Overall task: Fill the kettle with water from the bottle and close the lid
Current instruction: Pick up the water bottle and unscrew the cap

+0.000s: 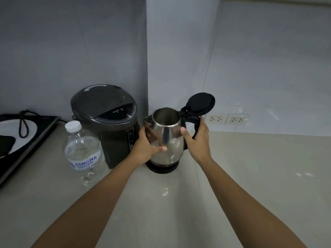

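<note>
Dim, cool, even light. Soft glare spots lie on the counter [232, 176] and kettle [168, 140]. Wide-angle bending curves the wall [268, 59] edges; far right looks soft.

The kettle [167, 138] has a polished, mirror-bright metal body, with a matt black plastic lid [200, 102] and handle [194, 124]. The bottle [83, 149] is clear, glossy plastic with a white cap. The water boiler [105, 111] is dark, smooth plastic. The countertop [250, 176] looks smooth, faintly glossy stone.
</note>
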Demonstrator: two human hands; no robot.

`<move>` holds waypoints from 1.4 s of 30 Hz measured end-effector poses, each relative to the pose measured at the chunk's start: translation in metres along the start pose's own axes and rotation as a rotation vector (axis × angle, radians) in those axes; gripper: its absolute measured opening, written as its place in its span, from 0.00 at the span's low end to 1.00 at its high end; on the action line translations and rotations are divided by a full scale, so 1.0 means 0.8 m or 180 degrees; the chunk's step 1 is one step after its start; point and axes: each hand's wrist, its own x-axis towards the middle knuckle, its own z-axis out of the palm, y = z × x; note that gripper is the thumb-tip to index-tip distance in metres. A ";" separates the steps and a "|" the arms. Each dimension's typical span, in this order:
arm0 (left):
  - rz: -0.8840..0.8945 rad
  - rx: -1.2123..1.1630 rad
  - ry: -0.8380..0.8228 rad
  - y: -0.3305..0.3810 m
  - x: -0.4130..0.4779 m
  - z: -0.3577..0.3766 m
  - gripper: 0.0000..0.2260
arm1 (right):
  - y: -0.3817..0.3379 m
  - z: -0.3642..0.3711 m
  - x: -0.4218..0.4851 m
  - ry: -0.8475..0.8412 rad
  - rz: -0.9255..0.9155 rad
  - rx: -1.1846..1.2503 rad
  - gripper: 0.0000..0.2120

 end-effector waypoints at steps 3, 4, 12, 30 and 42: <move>0.0059 0.0088 -0.0023 0.009 -0.026 0.002 0.53 | -0.007 -0.016 -0.023 0.0011 0.0013 0.0028 0.43; 0.0059 0.0129 -0.0013 0.010 -0.036 0.003 0.52 | -0.007 -0.020 -0.033 0.0002 0.0014 0.0052 0.43; -0.0141 0.0085 0.0025 -0.015 -0.124 0.024 0.55 | 0.004 -0.047 -0.117 -0.0169 0.0139 -0.0031 0.43; -0.0326 -0.0177 0.0039 -0.065 -0.165 0.038 0.49 | 0.027 -0.035 -0.163 -0.0375 0.0283 -0.0011 0.43; -0.0484 0.0144 -0.0002 -0.063 -0.169 0.051 0.54 | 0.024 -0.032 -0.158 -0.0491 0.0418 -0.0105 0.43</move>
